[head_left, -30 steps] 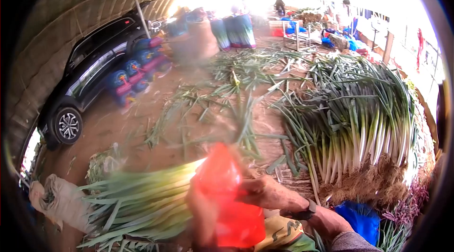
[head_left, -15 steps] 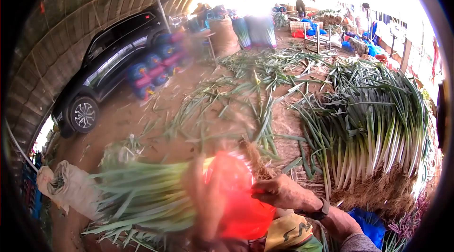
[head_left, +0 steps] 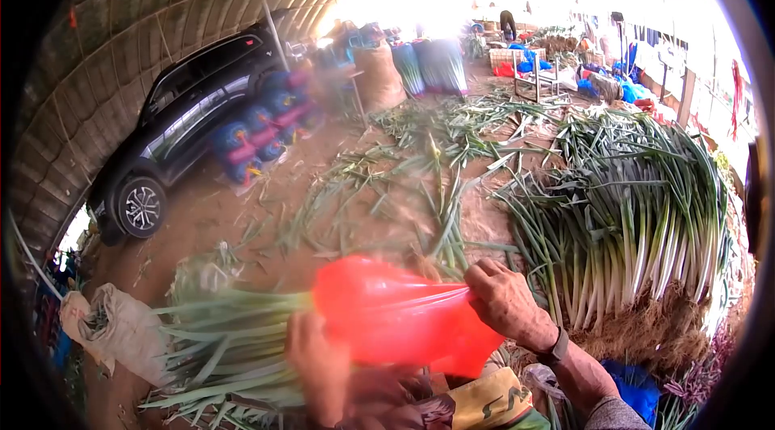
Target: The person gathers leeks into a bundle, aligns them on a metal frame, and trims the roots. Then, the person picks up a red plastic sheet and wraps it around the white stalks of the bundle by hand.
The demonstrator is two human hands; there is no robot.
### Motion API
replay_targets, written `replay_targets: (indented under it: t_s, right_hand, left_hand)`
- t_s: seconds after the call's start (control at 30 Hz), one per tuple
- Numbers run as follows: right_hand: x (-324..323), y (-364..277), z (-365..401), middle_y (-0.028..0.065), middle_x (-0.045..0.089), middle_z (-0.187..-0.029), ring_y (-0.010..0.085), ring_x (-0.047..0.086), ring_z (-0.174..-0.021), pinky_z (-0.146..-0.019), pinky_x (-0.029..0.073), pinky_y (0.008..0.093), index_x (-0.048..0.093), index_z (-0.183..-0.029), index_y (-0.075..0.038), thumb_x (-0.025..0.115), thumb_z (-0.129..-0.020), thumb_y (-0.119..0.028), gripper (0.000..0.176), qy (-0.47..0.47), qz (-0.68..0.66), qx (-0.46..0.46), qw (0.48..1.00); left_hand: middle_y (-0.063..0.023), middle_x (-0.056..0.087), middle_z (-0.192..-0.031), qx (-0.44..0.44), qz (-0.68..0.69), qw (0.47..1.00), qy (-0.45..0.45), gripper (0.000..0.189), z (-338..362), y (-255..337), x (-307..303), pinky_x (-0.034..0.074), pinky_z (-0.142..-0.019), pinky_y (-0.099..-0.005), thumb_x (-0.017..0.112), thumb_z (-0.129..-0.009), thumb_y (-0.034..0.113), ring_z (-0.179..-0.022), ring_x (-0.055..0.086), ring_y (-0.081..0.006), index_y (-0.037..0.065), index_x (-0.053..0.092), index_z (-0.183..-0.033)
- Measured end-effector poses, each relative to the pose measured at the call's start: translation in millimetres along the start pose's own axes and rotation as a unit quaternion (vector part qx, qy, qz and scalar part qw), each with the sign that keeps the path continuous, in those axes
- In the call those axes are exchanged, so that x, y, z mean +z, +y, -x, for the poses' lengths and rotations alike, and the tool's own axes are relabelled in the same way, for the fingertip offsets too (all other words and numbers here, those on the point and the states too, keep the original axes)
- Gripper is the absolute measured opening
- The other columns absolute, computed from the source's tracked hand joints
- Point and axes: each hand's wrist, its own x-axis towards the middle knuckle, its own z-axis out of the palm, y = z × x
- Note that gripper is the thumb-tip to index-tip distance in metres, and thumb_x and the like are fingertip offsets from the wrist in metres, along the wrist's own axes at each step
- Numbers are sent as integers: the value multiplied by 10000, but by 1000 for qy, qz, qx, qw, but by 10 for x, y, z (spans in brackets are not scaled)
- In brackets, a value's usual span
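A red plastic bag [head_left: 404, 313] is stretched out in front of me, around the lower ends of a bunch of green onions [head_left: 234, 341] whose leaves point left. My right hand [head_left: 507, 301], with a dark band at its wrist, is closed on the bag's right edge and pulls it taut. Blurred by motion, my left hand [head_left: 317, 357] is at the bag's left side, over the bunch; its fingers are smeared. The bag hides the roots of the bunch. Below the bag lies a yellow and green printed sack [head_left: 492, 402].
A large pile of green onions [head_left: 638, 220] lies at the right, roots toward me. Cut leaves [head_left: 436, 188] litter the ground. A black car [head_left: 186, 123] stands at the left beside blue and pink bundles [head_left: 258, 131]. A beige sack [head_left: 121, 333] lies at lower left. Far back, a person [head_left: 507, 24] bends.
My right hand has moved up and right, stretching the red bag wider across the bunch's lower ends. My left hand has shifted left and down.
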Motion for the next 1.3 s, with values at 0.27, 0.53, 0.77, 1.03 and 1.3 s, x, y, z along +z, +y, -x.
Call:
replay_targets:
  t_s: [0.27, 0.53, 0.77, 1.03, 1.3]
  right_hand:
    - [-42, 344, 110, 155, 602, -941, 354, 638, -920, -696, 535, 472, 607, -1046, -48, 606, -861, -32, 185, -10, 143, 27, 989]
    - [-18, 741, 420, 162, 651, -927, 396, 660, -828, -688, 534, 455, 631, -964, -31, 690, -842, -69, 141, 30, 108, 121, 986]
    - [187, 433, 724, 137, 724, -957, 221, 682, -828, -772, 550, 353, 644, -1182, -30, 765, -897, -125, 324, -115, -231, 167, 952]
    - [150, 431, 572, 52, 716, -936, 128, 676, -823, -729, 543, 281, 649, -1186, -6, 694, -1004, -242, 301, -175, -500, 328, 782]
    - [1080, 1485, 805, 68, 665, -788, 135, 646, -708, -638, 524, 301, 659, -1034, 33, 610, -1039, -294, 330, -142, -419, 418, 793]
  left_hand:
    - [-124, 432, -757, -69, 36, 997, 15, 271, 12, 4, -121, 405, -611, -415, 675, -733, -87, -665, 469, -330, 12, 427, -777]
    - [-143, 461, -749, -138, -62, 988, 35, 261, 127, -537, -265, 410, -646, -443, 696, -833, 36, -683, 482, -350, 2, 441, -788]
    - [-194, 705, -947, -131, -97, 986, 39, 118, 425, -1411, -297, 534, -774, -438, 590, -933, 51, -860, 682, -357, -12, 642, -1018]
    - [-176, 740, -1118, -131, -92, 986, -56, 375, -212, -1932, -393, 552, -937, -413, 581, -898, -28, -1017, 710, -294, -13, 666, -1264]
    - [-54, 638, -1136, -234, 208, 929, -196, 294, -668, -2145, 944, 514, -903, -329, 524, -1031, 210, -1008, 631, -170, 2, 707, -1129]
